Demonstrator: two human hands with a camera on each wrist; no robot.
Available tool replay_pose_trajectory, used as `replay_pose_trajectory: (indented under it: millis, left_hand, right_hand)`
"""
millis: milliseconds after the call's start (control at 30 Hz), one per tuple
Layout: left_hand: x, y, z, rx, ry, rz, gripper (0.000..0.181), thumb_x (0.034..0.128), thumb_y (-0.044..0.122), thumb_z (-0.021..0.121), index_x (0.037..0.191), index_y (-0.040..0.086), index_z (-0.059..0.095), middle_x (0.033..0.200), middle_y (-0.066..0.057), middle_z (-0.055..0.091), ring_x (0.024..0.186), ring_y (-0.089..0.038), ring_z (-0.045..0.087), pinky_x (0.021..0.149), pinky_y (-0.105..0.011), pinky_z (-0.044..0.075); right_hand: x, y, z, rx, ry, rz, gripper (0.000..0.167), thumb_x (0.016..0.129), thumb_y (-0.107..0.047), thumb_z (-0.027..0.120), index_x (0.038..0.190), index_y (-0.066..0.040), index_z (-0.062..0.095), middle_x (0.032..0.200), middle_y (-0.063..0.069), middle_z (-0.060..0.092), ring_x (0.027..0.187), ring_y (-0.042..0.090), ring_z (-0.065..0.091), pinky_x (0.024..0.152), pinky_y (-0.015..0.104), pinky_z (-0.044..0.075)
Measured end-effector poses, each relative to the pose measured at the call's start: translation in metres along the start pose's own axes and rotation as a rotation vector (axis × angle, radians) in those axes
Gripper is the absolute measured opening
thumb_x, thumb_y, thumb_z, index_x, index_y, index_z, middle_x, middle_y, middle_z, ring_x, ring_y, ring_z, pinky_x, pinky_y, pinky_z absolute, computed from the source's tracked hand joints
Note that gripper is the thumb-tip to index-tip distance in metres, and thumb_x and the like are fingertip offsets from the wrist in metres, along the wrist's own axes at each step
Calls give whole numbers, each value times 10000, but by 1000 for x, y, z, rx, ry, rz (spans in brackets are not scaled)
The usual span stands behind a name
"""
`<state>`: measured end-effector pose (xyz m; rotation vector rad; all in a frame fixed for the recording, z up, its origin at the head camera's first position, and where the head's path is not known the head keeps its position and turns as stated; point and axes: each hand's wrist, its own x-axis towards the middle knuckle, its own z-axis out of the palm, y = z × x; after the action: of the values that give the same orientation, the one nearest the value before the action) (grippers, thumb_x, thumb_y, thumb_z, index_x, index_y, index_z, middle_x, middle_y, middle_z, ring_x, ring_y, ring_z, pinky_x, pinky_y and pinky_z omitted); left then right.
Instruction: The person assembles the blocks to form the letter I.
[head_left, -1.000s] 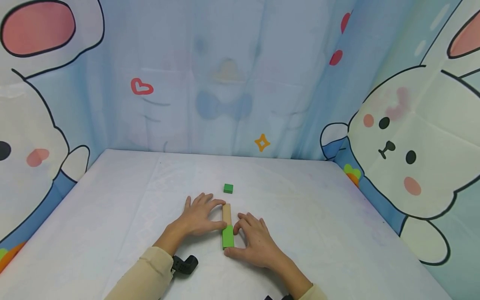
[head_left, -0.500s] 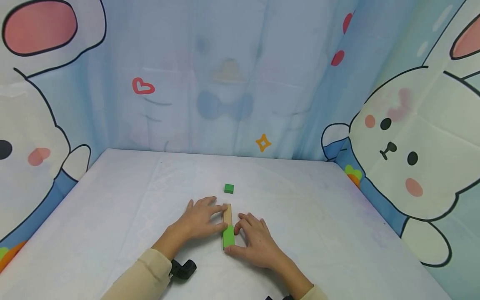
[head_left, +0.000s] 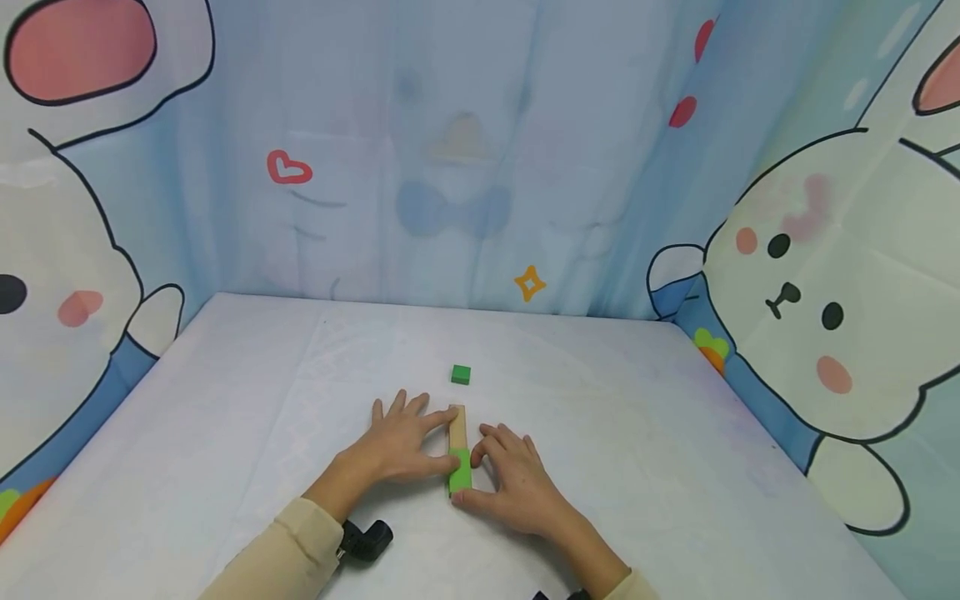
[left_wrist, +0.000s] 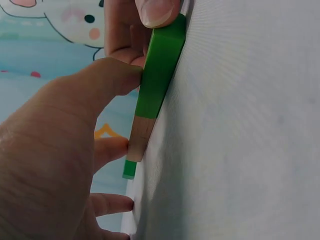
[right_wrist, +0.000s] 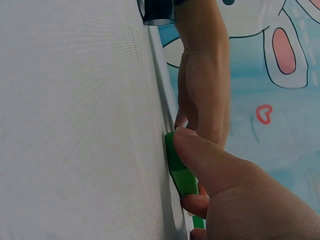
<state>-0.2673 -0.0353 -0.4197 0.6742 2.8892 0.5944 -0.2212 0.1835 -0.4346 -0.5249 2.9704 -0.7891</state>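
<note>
A long green block (head_left: pixel 462 481) lies on the white cloth, end to end with a plain wooden block (head_left: pixel 458 432). Beyond them sits a small green block (head_left: pixel 461 375), apart from the row. My left hand (head_left: pixel 393 444) spreads over the left side: its thumb touches the long green block, and its index fingertip rests on the wooden block near its far end. On the right, my right hand (head_left: pixel 516 487) holds the long green block, thumb at the near end and bent index finger along the right side. The right wrist view shows that thumb over the green block's end (right_wrist: pixel 175 155).
The white tablecloth (head_left: pixel 637 433) stretches around the blocks. A blue curtain (head_left: pixel 337 225) with cartoon rabbits hangs behind and beside the table. A black wrist camera (head_left: pixel 367 540) sits at the left wrist, just above the cloth.
My left index fingertip has shifted from the wooden block's far end onto it, and the left thumb has slid nearer onto the long green block. The right hand keeps its hold.
</note>
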Motion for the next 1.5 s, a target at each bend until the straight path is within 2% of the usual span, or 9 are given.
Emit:
replay_pose_trajectory:
  millis: [333, 433, 600, 767, 933, 1133, 1333, 1500]
  left_hand:
    - [0, 0, -2, 17, -8, -14, 756, 895, 670, 618, 1563, 352, 461, 1661, -175, 346, 1557, -507, 201, 1190, -765, 136]
    - [1, 0, -2, 14, -7, -14, 756, 894, 674, 620, 1562, 360, 459, 1661, -174, 347, 1557, -506, 203, 1190, -763, 137]
    - [1, -1, 0, 11, 6, -5, 756, 891, 675, 624, 1560, 361, 463, 1656, -178, 356, 1554, -506, 210, 1186, -768, 138]
    - [1, -3, 0, 9, 7, -4, 749, 896, 672, 616, 1563, 370, 455, 1658, -171, 357, 1557, -502, 207, 1188, -765, 133]
    - [2, -3, 1, 12, 16, 4, 749, 892, 670, 616, 1558, 363, 464, 1646, -173, 375, 1553, -497, 226, 1195, -748, 153]
    - [3, -6, 2, 19, 34, 40, 739, 894, 650, 626, 1550, 341, 481, 1611, -180, 409, 1528, -484, 289, 1226, -654, 231]
    - [4, -7, 2, 14, 40, 68, 741, 894, 639, 629, 1549, 325, 486, 1586, -183, 428, 1512, -479, 318, 1232, -597, 265]
    - [5, -7, 1, -20, 16, 67, 768, 892, 621, 646, 1563, 290, 473, 1596, -177, 419, 1529, -446, 303, 1232, -573, 289]
  right_hand:
    - [2, -3, -4, 19, -22, 4, 462, 813, -640, 778, 992, -270, 567, 1590, 168, 461, 1539, 445, 302, 1215, 731, 136]
    - [3, -3, -7, 50, -19, -6, 409, 856, -601, 761, 988, -253, 592, 1564, 178, 489, 1520, 439, 342, 1209, 733, 155]
    - [6, -3, -10, 157, 37, 5, 289, 941, -432, 728, 1077, -190, 644, 1457, 143, 584, 1434, 405, 464, 1182, 674, 300]
    - [12, 0, -11, 157, 97, 20, 304, 960, -327, 730, 1199, -155, 652, 1362, 84, 638, 1395, 349, 515, 1158, 601, 389]
    - [21, 6, -12, 167, 153, 49, 252, 959, -259, 733, 1183, -163, 670, 1340, 74, 651, 1385, 330, 536, 1156, 583, 406]
    - [40, 11, -12, 189, 194, 91, 236, 956, -227, 729, 1174, -159, 671, 1316, 85, 663, 1368, 324, 555, 1151, 572, 420]
    - [58, 15, -11, 186, 224, 65, 247, 950, -188, 724, 1180, -116, 668, 1303, 133, 672, 1337, 348, 577, 1135, 558, 433]
    - [72, 16, -8, 170, 238, 74, 273, 952, -193, 719, 1202, -93, 669, 1322, 157, 672, 1347, 366, 572, 1135, 559, 433]
